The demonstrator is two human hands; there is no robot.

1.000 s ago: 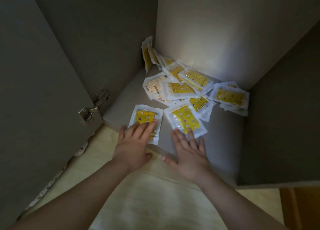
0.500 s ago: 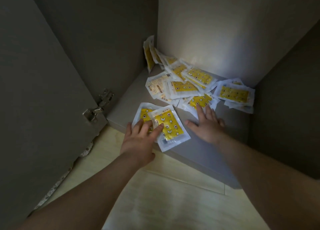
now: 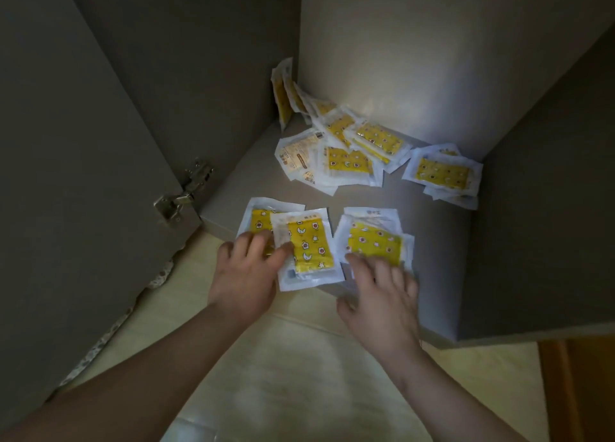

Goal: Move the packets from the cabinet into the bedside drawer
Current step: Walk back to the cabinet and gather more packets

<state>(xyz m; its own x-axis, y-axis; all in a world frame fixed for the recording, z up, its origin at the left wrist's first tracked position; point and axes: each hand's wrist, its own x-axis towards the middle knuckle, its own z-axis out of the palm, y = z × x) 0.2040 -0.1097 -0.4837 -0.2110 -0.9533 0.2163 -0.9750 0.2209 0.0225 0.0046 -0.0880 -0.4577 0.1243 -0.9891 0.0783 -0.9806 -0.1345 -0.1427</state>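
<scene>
Cabinet floor point(image 3: 422, 218) | back packets point(image 3: 349, 157) heaped | hinge point(image 3: 181, 197) left | left hand point(image 3: 244, 275), right hand point(image 3: 382, 295) flat on front packets point(image 3: 309, 242)

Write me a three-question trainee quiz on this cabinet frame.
1. True or false: every packet in the cabinet lies flat.
2. The hinge is on which side? A. left B. right C. back wall
3. What do the left hand and right hand rest on?
Key: 1. False: the corner packets lean against the walls. 2. A. 3. The front packets, near the shelf edge.
</scene>
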